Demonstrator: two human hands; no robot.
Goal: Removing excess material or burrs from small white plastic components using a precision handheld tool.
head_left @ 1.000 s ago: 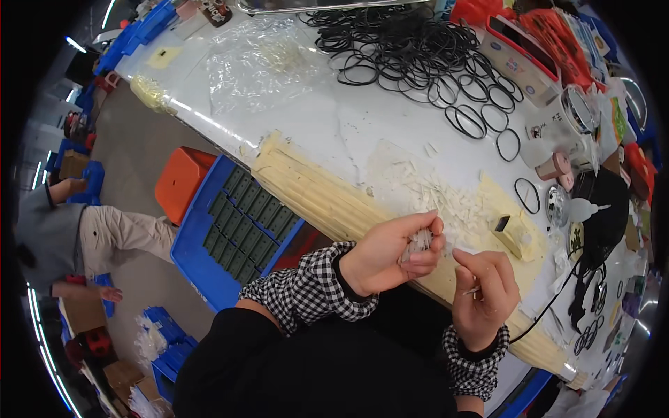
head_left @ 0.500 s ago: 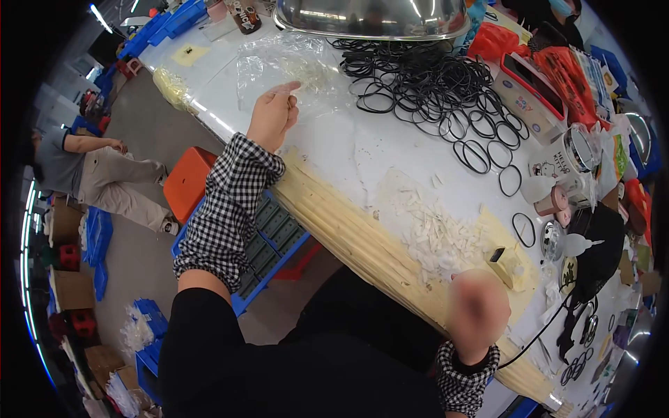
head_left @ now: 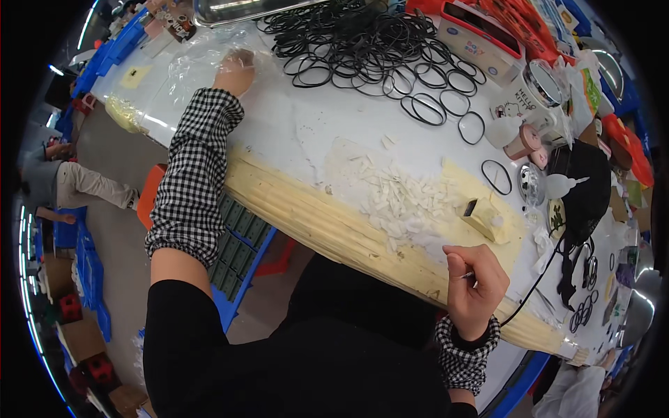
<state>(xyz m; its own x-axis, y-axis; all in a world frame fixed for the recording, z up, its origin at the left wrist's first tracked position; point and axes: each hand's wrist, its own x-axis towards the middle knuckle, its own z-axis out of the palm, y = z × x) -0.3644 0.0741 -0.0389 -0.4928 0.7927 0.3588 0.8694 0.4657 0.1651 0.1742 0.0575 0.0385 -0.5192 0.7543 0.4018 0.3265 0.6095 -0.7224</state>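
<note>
My left hand (head_left: 235, 72) reaches into a crinkled clear plastic bag (head_left: 182, 68) on the table's far left; its fingers are hidden by the plastic and smeared. Near the front edge, my right hand (head_left: 477, 289) is closed, thumb against curled fingers. A short, thin metallic bit shows between them, too little to name. Just beyond the right hand lies a heap of small white strips (head_left: 401, 202). Beside the heap, a yellow block (head_left: 493, 221) with a dark end rests on a pale yellow sheet (head_left: 456, 175).
Ribbed cream padding (head_left: 313, 216) lines the table's near edge. Many black rubber rings (head_left: 376, 49) are piled at the back, under a metal tray's rim (head_left: 244, 12). Cups (head_left: 523, 143), a white box (head_left: 474, 45) and a black cable (head_left: 536, 336) crowd the right. A person (head_left: 83, 182) is off left.
My left hand has gone from pointing above the table to reaching into the clear bag. My right hand has turned, showing its closed fingers. The whole view has shifted.
</note>
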